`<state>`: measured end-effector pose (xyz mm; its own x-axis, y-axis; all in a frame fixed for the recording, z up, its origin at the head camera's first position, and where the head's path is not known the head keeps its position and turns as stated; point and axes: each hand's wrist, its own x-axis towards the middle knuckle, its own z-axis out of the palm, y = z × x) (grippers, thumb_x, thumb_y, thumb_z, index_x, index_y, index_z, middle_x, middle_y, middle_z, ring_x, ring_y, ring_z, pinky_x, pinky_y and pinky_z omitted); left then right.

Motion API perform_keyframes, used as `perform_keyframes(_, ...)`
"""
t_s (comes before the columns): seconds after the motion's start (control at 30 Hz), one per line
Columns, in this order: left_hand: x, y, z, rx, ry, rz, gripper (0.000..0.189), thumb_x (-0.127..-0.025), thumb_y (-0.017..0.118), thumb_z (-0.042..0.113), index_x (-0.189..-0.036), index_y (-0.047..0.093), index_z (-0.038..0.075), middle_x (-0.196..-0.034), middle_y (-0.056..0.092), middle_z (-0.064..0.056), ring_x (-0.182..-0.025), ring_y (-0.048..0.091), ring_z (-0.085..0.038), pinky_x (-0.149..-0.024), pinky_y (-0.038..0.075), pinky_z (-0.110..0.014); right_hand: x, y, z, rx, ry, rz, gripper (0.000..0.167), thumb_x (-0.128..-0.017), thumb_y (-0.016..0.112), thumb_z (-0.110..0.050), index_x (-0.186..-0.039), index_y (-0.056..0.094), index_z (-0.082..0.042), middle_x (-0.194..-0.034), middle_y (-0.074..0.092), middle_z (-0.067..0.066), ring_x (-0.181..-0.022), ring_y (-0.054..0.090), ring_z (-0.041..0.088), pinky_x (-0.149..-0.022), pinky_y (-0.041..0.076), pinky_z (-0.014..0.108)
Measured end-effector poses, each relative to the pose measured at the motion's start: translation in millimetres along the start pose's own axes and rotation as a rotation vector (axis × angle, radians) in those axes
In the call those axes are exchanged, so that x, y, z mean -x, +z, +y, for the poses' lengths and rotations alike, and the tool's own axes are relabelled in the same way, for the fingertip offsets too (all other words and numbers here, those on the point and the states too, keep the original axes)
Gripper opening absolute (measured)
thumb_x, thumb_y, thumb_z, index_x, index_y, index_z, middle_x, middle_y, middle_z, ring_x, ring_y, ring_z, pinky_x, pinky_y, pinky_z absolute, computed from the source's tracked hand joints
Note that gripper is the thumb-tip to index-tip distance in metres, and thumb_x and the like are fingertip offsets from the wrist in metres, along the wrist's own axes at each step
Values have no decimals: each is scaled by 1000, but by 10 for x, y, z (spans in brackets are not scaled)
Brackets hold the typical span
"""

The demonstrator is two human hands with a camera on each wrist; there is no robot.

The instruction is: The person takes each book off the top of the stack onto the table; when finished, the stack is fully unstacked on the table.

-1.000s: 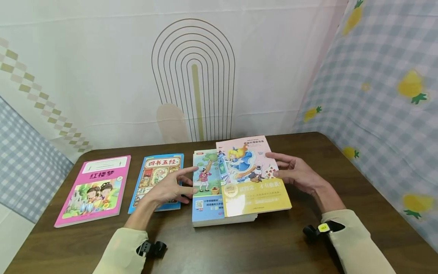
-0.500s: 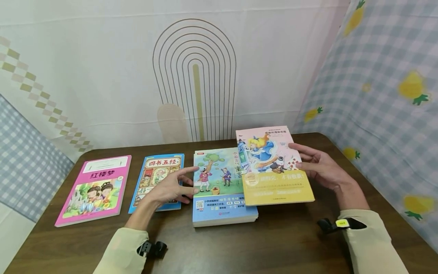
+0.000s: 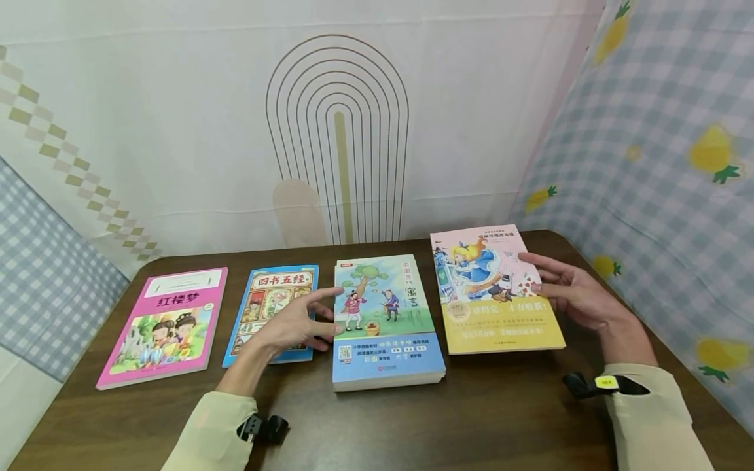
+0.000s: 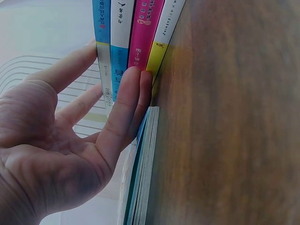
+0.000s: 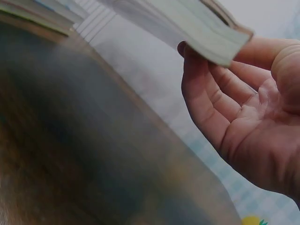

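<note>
My right hand (image 3: 574,291) pinches the right edge of a pink-and-yellow picture book (image 3: 491,284), its cover showing a blonde girl in a blue dress. In the right wrist view this book (image 5: 199,30) is lifted off the tabletop, its page edges between thumb and fingers. To its left lies a stack of books (image 3: 385,311), topped by a green-and-blue one with a tree on it. My left hand (image 3: 294,324) is at the stack's left side. In the left wrist view its fingers, fairly straight, touch the several coloured spines (image 4: 144,40).
A blue book (image 3: 273,288) lies flat left of the stack, partly covered by my left hand. Farther left is a pink book (image 3: 167,327). A white patterned cloth (image 3: 206,118) hangs behind the brown table (image 3: 400,432), and a checked one (image 3: 654,150) along the right.
The pink-and-yellow book, held by my right hand, has come off the stack and moved right, first rising and then lowering. The tree-covered book is now uncovered. My left hand stays in place.
</note>
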<state>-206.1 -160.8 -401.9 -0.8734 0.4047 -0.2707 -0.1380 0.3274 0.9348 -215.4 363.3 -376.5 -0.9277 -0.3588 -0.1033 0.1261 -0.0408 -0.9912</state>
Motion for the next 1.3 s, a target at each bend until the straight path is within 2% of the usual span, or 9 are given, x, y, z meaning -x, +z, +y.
perform_keyframes(0.2, -2, -5, -10, 7, -1, -5, 79, -96, 80, 14, -164, 40, 18, -129, 52, -25, -85, 73, -26, -74, 67, -41, -31, -61, 105, 104, 91, 31, 59, -104, 63, 0, -155, 53, -27, -124, 75, -12, -107, 76, 17, -81, 67, 38)
perform_keyframes(0.33, 0, -9, -14, 10, 5, -9, 80, -95, 80, 15, -164, 40, 18, -129, 51, -25, -86, 73, -26, -74, 67, -41, -64, -58, 160, 183, 120, 32, 67, -103, 66, -4, -164, 41, -18, -124, 73, -14, -108, 75, 17, -84, 67, 39)
perform_keyframes(0.47, 5, -8, -15, 8, 14, -13, 80, -95, 80, 16, -164, 40, 18, -129, 51, -26, -86, 73, -26, -75, 67, -42, -88, -40, 196, 229, 147, 29, 74, -102, 69, -7, -167, 33, -12, -125, 71, -13, -109, 75, 16, -86, 66, 40)
perform_keyframes(0.83, 10, -3, -21, 2, 24, -15, 81, -95, 80, 17, -165, 39, 18, -128, 51, -25, -86, 72, -26, -75, 67, -42, -117, -15, 256, 281, 209, 24, 80, -101, 72, -13, -168, 29, -10, -143, 62, 9, -110, 73, 20, -90, 65, 42)
perform_keyframes(1.07, 12, 4, -14, 5, 12, -11, 80, -96, 80, 16, -165, 39, 19, -130, 51, -25, -86, 72, -26, -75, 67, -41, -129, 12, 286, 305, 243, 32, 81, -100, 73, -15, -168, 29, -11, -145, 61, 13, -109, 73, 22, -90, 65, 42)
perform_keyframes(1.3, 11, 10, -7, 9, 8, -5, 80, -95, 80, 16, -164, 39, 19, -130, 51, -26, -87, 72, -26, -74, 67, -42, -130, 26, 294, 341, 246, 35, 80, -101, 73, -15, -168, 30, -10, -151, 55, 25, -107, 73, 24, -88, 66, 42)
